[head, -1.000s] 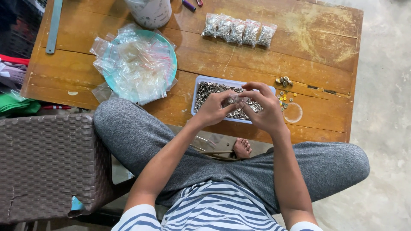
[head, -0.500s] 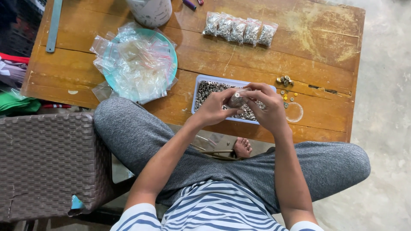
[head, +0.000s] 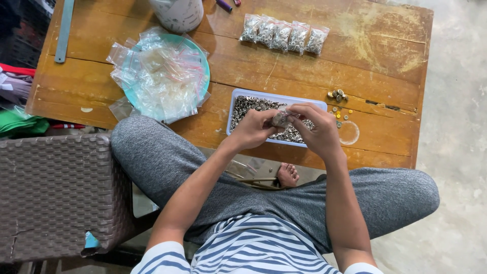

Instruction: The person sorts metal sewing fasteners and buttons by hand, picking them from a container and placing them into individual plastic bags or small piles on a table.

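Note:
My left hand [head: 255, 128] and my right hand [head: 318, 131] meet above a white tray [head: 236, 96] full of small metal rings. Between the fingertips of both hands I pinch a small clear plastic bag [head: 280, 119] with metal pieces inside. The tray sits at the near edge of a wooden table [head: 375, 56], just beyond my knees. Several filled little bags [head: 282, 35] lie in a row at the table's far side.
A teal plate [head: 202, 55] heaped with empty clear bags [head: 161, 76] lies left of the tray. Loose small metal and yellow pieces [head: 338, 104] lie right of it. A white cup [head: 178, 12] and a metal ruler [head: 64, 30] sit farther back. A brown woven stool [head: 56, 195] stands at my left.
My hands stay over the tray, and the small bag has shifted slightly between my fingertips. Nothing else has moved.

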